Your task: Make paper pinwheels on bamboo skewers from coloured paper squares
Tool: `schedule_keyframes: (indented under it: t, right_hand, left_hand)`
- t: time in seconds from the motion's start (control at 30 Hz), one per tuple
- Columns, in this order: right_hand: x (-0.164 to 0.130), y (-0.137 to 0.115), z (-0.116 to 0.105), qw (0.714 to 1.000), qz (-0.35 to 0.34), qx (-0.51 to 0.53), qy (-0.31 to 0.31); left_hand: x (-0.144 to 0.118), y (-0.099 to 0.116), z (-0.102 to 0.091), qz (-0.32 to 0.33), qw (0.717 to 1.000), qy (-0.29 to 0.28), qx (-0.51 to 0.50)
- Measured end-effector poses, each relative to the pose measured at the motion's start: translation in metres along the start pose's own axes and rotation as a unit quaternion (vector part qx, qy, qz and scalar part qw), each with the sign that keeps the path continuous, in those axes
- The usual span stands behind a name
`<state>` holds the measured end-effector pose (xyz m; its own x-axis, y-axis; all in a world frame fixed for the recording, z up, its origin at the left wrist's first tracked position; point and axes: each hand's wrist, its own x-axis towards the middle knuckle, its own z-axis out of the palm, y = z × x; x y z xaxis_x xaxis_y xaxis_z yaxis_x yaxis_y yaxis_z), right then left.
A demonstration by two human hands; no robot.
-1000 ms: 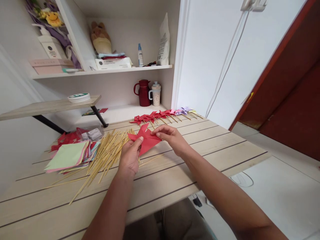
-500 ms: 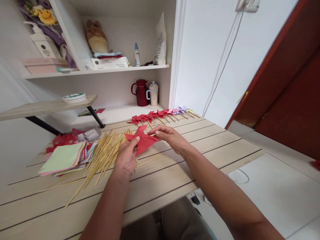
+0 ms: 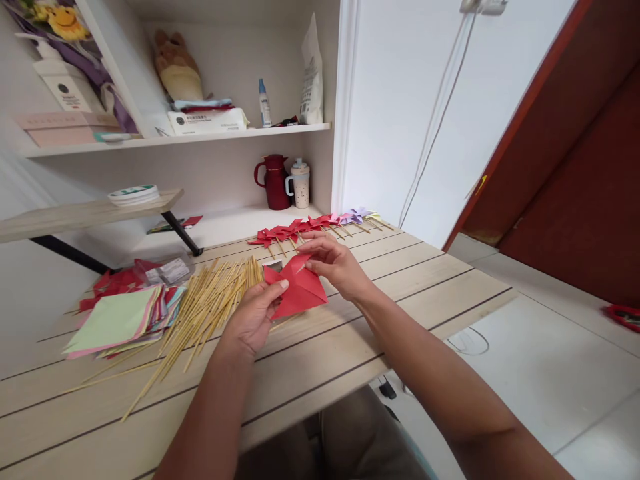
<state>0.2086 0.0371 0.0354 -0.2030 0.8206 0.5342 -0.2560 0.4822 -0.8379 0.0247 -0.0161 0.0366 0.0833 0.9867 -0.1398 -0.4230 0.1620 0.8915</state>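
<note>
My left hand grips a cut piece of red paper at its left side, thumb on top and fingers underneath. My right hand pinches the paper's upper right corner between thumb and fingers, close to a slit cut in it. The sheet is held just above the table, tilted toward me. Left of my hands lies a loose heap of thin wooden sticks. Beyond the hands, a row of finished-looking red paper pinwheels on sticks lies along the table's back, with purple ones at the right end.
A stack of coloured paper squares and a clear plastic packet sit at the left on the slatted table. A small raised shelf stands behind them. At the back are a dark red jug and a cup.
The red paper has turned and now shows more of its flat face. My right hand has closed on its upper right corner. The view has shifted slightly to the right.
</note>
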Motion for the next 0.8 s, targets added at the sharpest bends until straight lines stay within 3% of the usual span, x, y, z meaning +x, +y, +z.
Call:
schedule_keyframes:
  t: [0.07, 0.13, 0.27, 0.43, 0.63, 0.8]
  right_hand:
    - [-0.0002, -0.0014, -0.0010, 0.999, 0.016, -0.019, 0.024]
    - [-0.0008, -0.0036, -0.0020, 0.996, 0.083, -0.024, 0.036]
    - [-0.0030, -0.0069, -0.0006, 0.983, 0.184, -0.004, -0.023]
    - [-0.0032, -0.0044, 0.0031, 0.989, 0.130, 0.049, -0.047]
    - [-0.0012, -0.0023, 0.0017, 0.994, 0.075, 0.038, -0.064]
    - [-0.0021, -0.0016, 0.0004, 0.990, 0.088, 0.022, -0.104]
  left_hand:
    - [0.0023, 0.0005, -0.0020, 0.020, 0.999, 0.031, -0.006]
    - [0.0052, 0.0008, -0.0047, 0.052, 0.996, 0.071, 0.000]
    - [0.0090, -0.0005, -0.0070, 0.097, 0.985, 0.136, 0.037]
    - [0.0094, -0.0052, -0.0054, 0.070, 0.990, 0.106, 0.059]
    - [0.0094, -0.0042, -0.0079, 0.036, 0.998, 0.050, -0.032]
    - [0.0070, -0.0002, -0.0049, 0.018, 0.998, 0.046, -0.045]
